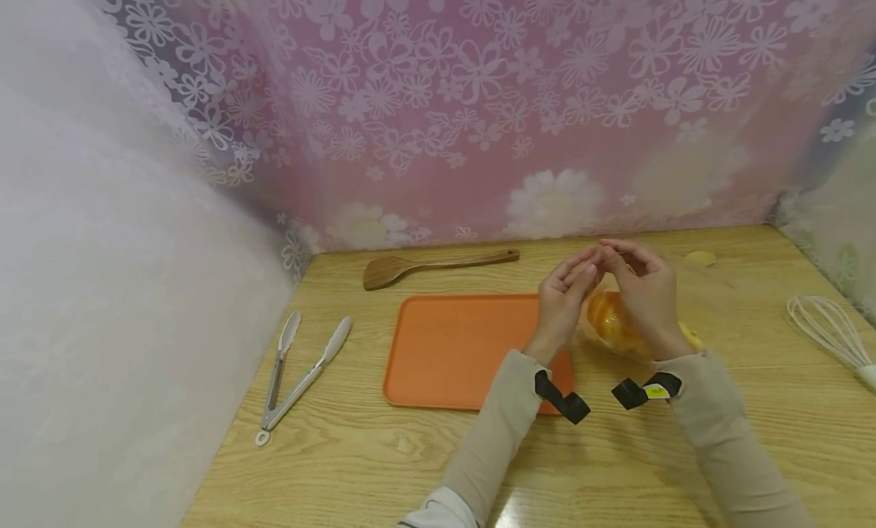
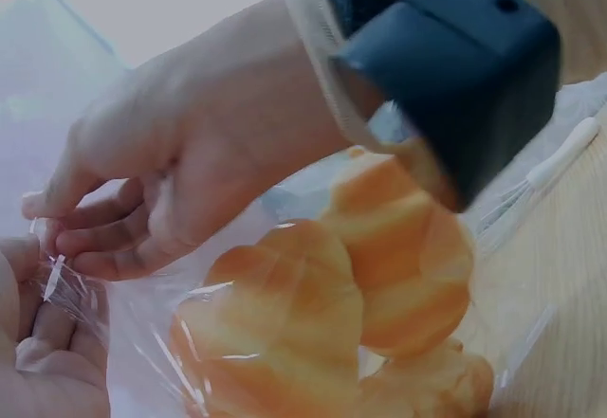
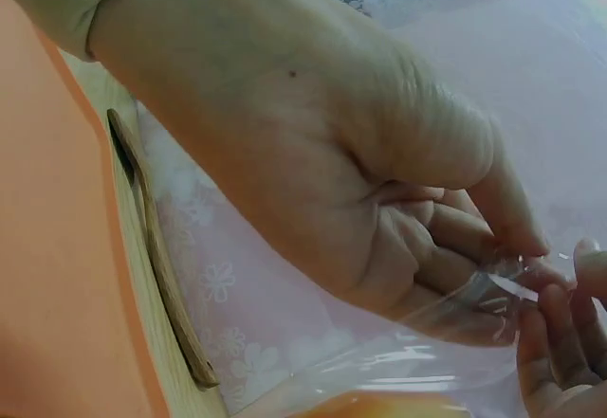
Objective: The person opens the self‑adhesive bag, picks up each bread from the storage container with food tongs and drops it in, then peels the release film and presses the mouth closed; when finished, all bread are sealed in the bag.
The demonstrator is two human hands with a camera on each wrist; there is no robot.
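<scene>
A clear plastic bag (image 2: 142,342) holds several golden bread rolls (image 1: 610,321) on the right half of the table. Both hands meet above it at its gathered neck. My left hand (image 1: 563,303) pinches the bunched plastic between thumb and fingers; its palm side shows large in the right wrist view. Facing it, my right hand (image 1: 646,300) has thumb and forefinger together on a thin white twist tie (image 2: 54,279) at the neck. The right hand and forearm cover part of the bag and rolls in the head view.
An orange tray (image 1: 458,353) lies left of the bag, partly under the left forearm. Behind it is a wooden spatula (image 1: 438,264). Metal tongs (image 1: 301,383) lie spread at the left, a whisk (image 1: 831,334) at the far right. A small yellow object (image 1: 699,259) lies near the back wall.
</scene>
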